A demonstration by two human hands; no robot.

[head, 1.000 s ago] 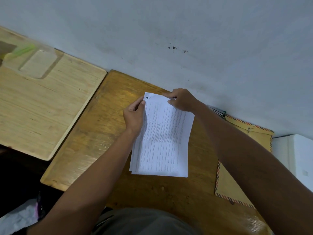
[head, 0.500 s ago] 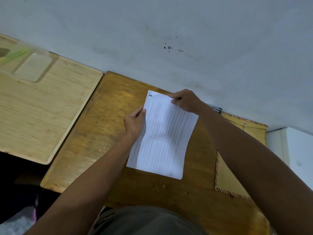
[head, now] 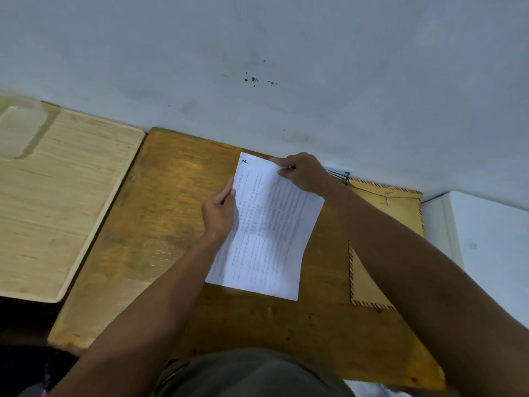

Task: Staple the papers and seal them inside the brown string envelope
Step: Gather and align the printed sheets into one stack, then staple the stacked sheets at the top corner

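Note:
A stack of printed white papers (head: 269, 230) lies tilted on the brown wooden desk (head: 160, 224), its top end near the wall. My left hand (head: 219, 214) grips the stack's left edge. My right hand (head: 303, 173) pinches the top right corner. The brown string envelope (head: 383, 207), with a striped border, lies flat to the right, partly under my right forearm. A small dark object with a teal tip (head: 339, 174), perhaps the stapler, peeks out behind my right wrist; most of it is hidden.
A pale wooden tabletop (head: 57, 202) adjoins the desk on the left, with a clear plastic container (head: 20, 133) at its far corner. A white box-like surface (head: 486, 233) stands at the right. The grey wall (head: 257, 53) runs directly behind the desk.
The papers turned slightly clockwise and their edges came into line, so the stack looks neater. My left hand slid down the left edge; my right hand stayed at the top corner.

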